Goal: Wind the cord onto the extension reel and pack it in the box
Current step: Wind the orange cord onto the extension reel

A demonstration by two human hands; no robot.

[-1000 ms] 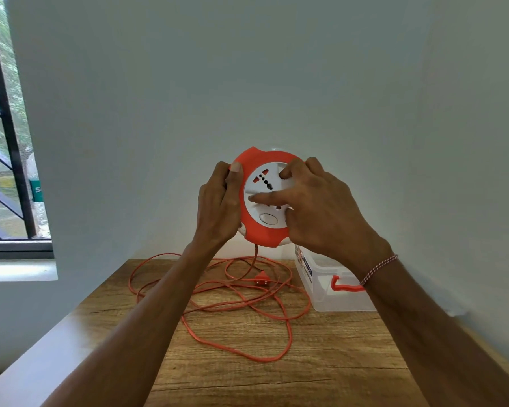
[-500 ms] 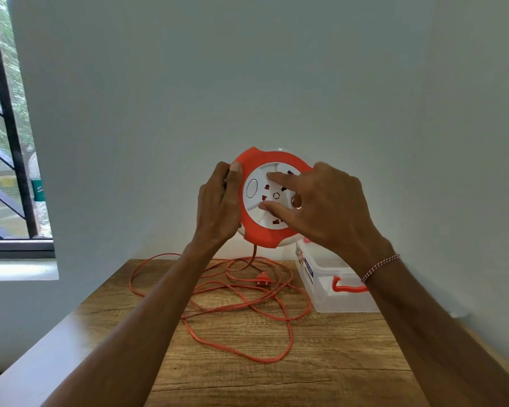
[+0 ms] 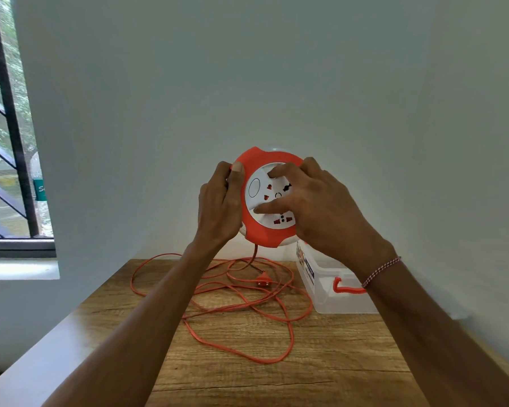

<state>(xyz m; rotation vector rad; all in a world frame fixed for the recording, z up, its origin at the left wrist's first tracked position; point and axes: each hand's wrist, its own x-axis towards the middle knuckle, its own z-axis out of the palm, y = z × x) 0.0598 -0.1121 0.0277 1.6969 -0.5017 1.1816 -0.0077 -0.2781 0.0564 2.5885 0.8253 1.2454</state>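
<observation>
The person holds the orange-and-white extension reel point(image 3: 265, 201) upright in the air above the wooden table point(image 3: 321, 362), its socket face toward the camera. The left hand point(image 3: 218, 207) grips the reel's left rim, thumb across the orange edge. The right hand point(image 3: 315, 207) lies over the white socket disc, fingers spread and pressed on it. The orange cord point(image 3: 247, 306) hangs from the reel's underside into loose loops on the table, with the plug point(image 3: 262, 281) among them. A clear plastic box point(image 3: 326, 289) with an orange latch sits just right of the loops.
</observation>
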